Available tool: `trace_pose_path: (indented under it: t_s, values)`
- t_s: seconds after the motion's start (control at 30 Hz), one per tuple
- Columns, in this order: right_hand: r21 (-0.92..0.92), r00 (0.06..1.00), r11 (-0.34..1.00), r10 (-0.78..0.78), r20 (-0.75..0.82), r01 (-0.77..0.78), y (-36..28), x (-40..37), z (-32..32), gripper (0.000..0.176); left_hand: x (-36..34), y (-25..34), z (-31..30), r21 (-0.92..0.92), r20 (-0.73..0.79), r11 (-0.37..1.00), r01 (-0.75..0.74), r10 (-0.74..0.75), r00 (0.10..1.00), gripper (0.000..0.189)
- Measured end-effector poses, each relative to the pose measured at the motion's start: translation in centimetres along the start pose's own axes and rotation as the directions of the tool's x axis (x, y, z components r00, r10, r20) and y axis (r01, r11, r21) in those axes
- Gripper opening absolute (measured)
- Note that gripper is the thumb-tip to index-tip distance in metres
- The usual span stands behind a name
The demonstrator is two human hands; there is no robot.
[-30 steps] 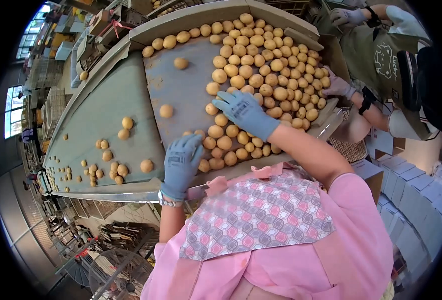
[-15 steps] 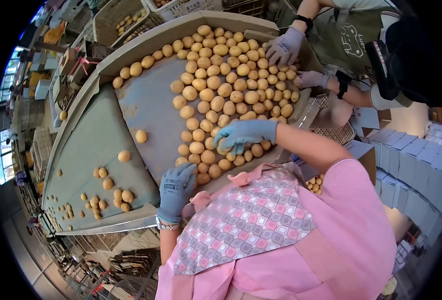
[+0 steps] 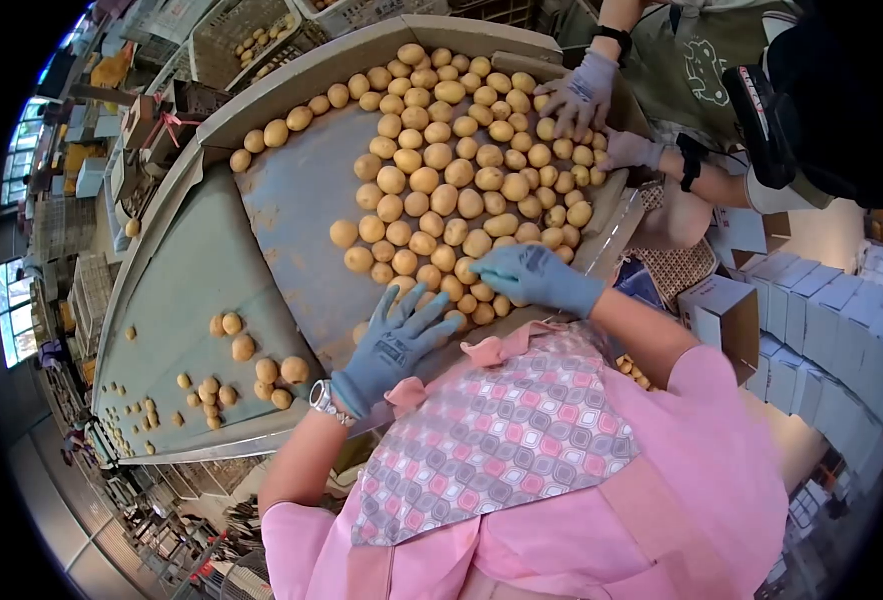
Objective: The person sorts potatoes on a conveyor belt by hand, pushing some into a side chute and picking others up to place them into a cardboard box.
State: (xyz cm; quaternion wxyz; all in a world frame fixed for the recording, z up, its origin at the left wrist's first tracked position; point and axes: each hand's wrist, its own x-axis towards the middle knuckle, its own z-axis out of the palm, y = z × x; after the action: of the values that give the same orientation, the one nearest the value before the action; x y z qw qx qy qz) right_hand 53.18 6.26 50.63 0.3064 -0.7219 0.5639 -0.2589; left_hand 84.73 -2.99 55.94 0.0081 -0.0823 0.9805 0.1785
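Observation:
Many yellow potatoes lie packed on a grey-blue sorting table. My left hand, in a blue glove, is spread open with its fingers over the potatoes at the table's near edge. My right hand, also gloved in blue, lies on the potatoes near the table's right corner, fingers pointing left and touching a potato. I see nothing gripped in either hand. My pink sleeves and patterned bib fill the bottom of the view.
A green conveyor belt with loose potatoes runs on the left. A co-worker's gloved hands sort potatoes at the far right. Cardboard boxes stand on the right, crates at the back.
My left hand has moved up from the table's edge and spread over the near potatoes. My right hand has uncurled and shifted right. The view has tilted slightly.

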Motion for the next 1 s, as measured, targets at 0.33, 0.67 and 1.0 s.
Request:
trace_pose_path:
  t_s: [0.33, 0.67, 1.0]
  values:
    - [-0.263, 0.943, 0.962, -0.014, -0.333, -0.079, -0.7, -6.9, -4.1, 0.024, -3.6, -15.4, -5.9, 0.400, -0.355, 0.737, 0.546, -0.424, 0.833, 0.062]
    - [-0.243, 0.821, 0.935, 0.080, -0.565, -0.258, -0.6, -8.1, -3.7, 0.025, 0.9, -3.2, -4.1, 0.079, -0.153, 0.968, 0.239, -0.226, 0.962, 0.076]
    - [-0.247, 0.834, 0.939, 0.067, -0.548, -0.239, -0.9, -8.0, -3.5, 0.025, -0.1, -6.9, -2.1, 0.233, 0.005, 0.963, 0.137, -0.141, 0.990, 0.073]
